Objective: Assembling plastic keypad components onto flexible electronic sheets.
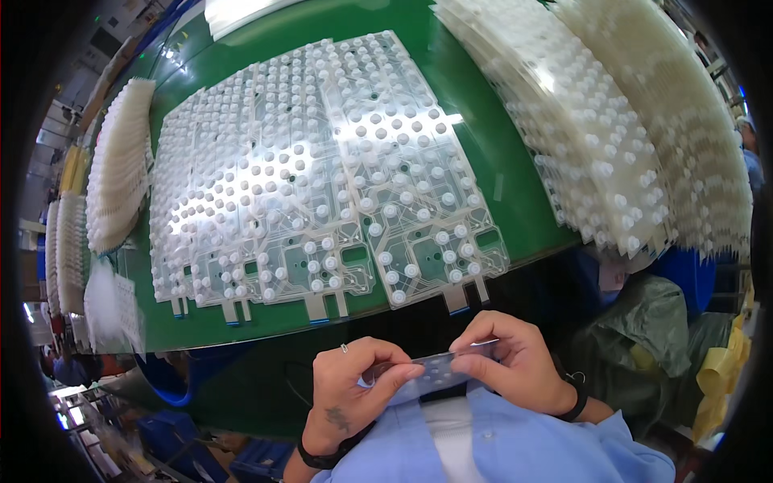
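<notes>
A small clear plastic strip with round dots [439, 369] is stretched level between my hands, just above my lap and off the table's near edge. My left hand [350, 390] pinches its left end between thumb and fingers. At the other end, my right hand [515, 364] grips it the same way. Beyond them on the table lie overlapping clear keyboard membrane sheets [282, 193] with white rubber domes and printed traces. The rightmost membrane sheet [419, 185] lies on top, its flat tails poking over the near edge.
Tall fanned stacks of domed sheets [564, 105] stand at the table's right, with another stack [121, 169] at the left. The green tabletop [503, 161] shows between them. Below are a blue bin [169, 378] at left and a grey plastic bag [644, 322] at right.
</notes>
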Demonstrator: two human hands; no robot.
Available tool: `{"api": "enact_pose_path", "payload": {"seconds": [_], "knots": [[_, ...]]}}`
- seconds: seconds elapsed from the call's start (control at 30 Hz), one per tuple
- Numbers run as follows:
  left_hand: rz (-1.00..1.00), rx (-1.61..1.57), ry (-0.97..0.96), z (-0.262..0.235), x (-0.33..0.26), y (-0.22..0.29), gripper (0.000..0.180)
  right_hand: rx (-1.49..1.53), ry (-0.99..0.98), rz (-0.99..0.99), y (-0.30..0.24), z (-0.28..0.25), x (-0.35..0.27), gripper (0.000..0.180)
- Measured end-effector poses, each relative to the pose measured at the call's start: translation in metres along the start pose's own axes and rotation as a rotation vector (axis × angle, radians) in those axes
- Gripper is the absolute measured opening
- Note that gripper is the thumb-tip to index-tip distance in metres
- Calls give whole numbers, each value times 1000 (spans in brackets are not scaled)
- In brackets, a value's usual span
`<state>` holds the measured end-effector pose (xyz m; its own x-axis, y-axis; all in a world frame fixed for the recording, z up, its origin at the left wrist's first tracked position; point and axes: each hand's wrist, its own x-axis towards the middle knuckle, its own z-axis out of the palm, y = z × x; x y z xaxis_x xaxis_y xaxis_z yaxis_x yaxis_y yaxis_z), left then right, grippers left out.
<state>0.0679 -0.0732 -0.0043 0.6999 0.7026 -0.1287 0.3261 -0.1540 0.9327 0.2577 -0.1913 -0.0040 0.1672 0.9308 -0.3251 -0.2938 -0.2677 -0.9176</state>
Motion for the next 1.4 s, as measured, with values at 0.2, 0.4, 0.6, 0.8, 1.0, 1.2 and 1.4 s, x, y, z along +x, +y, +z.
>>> {"api": "enact_pose_path", "payload": {"seconds": [0.2,0.4,0.6,0.8,1.0,1.2,1.4], "knots": [[268,124,37,0,6,0,20,53,28,16,5,-1,-1,17],[148,123,-23,0,10,8,18,-23,43,-43,0,-6,-4,21],[242,166,-35,0,17,10,17,-334,157,-300,-4,-24,-8,24],[406,168,-9,4,34,11,17,-446,224,-251,-25,-25,-7,22],[228,255,-168,0,47,22,24,-525,292,-462,-23,-36,0,17],[544,567,-199,0,72,24,22,-198,397,-229,-30,-46,37,6],[464,587,-262,-4,67,1,24,-483,415,-231,-37,-45,66,6]]}}
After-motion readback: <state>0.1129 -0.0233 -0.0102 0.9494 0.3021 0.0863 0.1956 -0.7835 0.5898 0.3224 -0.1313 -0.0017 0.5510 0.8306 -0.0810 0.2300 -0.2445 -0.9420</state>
